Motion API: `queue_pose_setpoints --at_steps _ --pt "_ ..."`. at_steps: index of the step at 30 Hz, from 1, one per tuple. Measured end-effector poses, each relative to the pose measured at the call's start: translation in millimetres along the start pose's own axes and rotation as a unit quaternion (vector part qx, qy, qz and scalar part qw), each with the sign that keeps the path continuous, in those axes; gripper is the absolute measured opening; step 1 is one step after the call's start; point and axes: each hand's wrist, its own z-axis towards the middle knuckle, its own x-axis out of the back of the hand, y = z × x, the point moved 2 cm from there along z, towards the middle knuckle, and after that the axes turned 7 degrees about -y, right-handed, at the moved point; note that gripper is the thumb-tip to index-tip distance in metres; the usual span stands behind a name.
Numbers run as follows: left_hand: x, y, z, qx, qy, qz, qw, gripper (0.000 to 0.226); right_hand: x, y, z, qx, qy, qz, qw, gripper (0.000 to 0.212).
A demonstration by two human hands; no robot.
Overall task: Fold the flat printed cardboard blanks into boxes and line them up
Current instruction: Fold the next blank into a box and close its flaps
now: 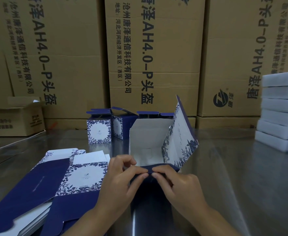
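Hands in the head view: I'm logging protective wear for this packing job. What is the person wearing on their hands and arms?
Nothing. The left hand and right hand are bare: no gloves, rings, watch or wristband show. The left forearm and right forearm are uncovered down to the picture's lower edge; no sleeve is in view.

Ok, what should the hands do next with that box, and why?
Probably bend the blue flap down along its fold. The left hand and right hand both pinch it at the box's near edge, and the box stands open, not yet in the row behind.
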Motion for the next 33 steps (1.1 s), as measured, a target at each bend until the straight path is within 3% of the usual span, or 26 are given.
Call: queue_pose_setpoints --at_steps 9,23,29,33 --pt "4 -9 0 0.021 -0.003 0.011 1.000 0.024 2 11 -1 -0.018 0.020 -0.031 0.999 0.023" --pt "10 -14 2 0.018 0.013 0.015 1.000 0.025 5 19 -2 -0.075 0.040 0.015 0.996 0.012" --pt "12 -16 2 0.023 0.026 0.015 0.999 0.024 10 21 0 -0.096 0.010 -0.062 0.993 0.027" --pt "12 -14 2 0.014 0.027 0.006 1.000 0.023 11 20 0 -0.109 0.006 -0.099 0.989 0.020"
